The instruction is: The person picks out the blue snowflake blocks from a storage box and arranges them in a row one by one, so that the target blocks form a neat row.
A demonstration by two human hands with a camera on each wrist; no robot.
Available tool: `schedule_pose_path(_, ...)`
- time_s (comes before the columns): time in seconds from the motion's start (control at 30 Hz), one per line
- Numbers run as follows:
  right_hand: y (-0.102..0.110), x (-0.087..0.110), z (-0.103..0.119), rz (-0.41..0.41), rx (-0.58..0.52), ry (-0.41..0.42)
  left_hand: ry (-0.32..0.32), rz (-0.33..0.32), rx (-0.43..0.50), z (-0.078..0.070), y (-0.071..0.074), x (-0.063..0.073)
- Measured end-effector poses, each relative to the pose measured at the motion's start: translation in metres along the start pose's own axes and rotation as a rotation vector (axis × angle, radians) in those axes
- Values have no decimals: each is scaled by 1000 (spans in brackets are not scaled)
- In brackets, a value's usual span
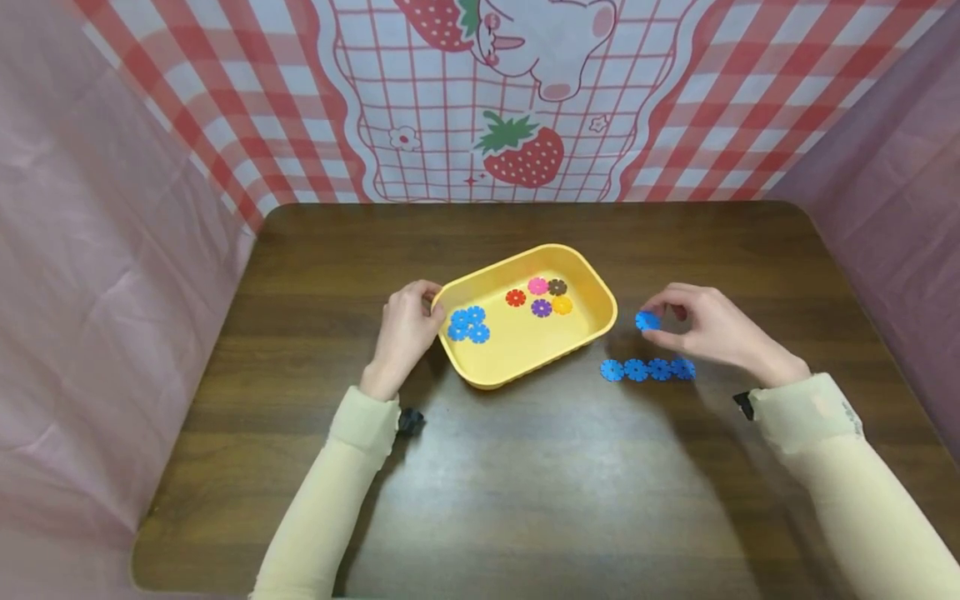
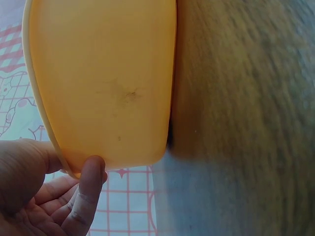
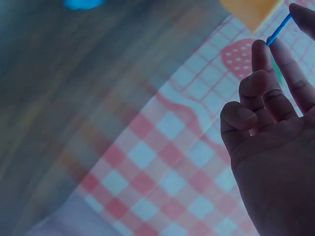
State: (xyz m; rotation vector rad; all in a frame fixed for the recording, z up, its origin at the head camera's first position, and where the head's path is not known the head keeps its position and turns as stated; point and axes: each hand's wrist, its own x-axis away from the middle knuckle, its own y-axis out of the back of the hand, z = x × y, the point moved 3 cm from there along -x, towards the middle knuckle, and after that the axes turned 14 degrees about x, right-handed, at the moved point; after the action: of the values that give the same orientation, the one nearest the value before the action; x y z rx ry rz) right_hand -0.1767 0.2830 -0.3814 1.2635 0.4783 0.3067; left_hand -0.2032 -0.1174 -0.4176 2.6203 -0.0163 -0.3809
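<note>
My left hand (image 1: 406,330) grips the left end of a yellow plastic bin (image 1: 510,367), its thumb and fingers on either side of the rim in the left wrist view. Inside lie several blue notched discs (image 1: 478,333) at the left. Toward the right are a red disc (image 1: 515,297), a pink one (image 1: 537,286), a brown one (image 1: 557,287), a purple one (image 1: 542,308) and an orange one (image 1: 562,305). Right of the bin, my right hand (image 1: 712,329) pinches a blue disc (image 1: 646,321) above the table. Below it, several blue discs (image 1: 636,370) form a row.
The brown wooden table (image 1: 525,492) has rounded corners. Behind it hangs a red-and-white checked cloth (image 1: 247,100) with strawberries, and pink curtains (image 1: 90,250) flank both sides. Black wrist devices (image 1: 410,421) show at the sleeves.
</note>
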Motion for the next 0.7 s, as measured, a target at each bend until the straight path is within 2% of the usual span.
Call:
schedule_pose_path(0.43, -13, 56, -39, -48, -15, -49, 2, 5, 0, -1, -2, 0)
schedule_pose_path(0.7, -23, 82, -56, -31, 15, -78, 7, 0, -1, -2, -1, 1)
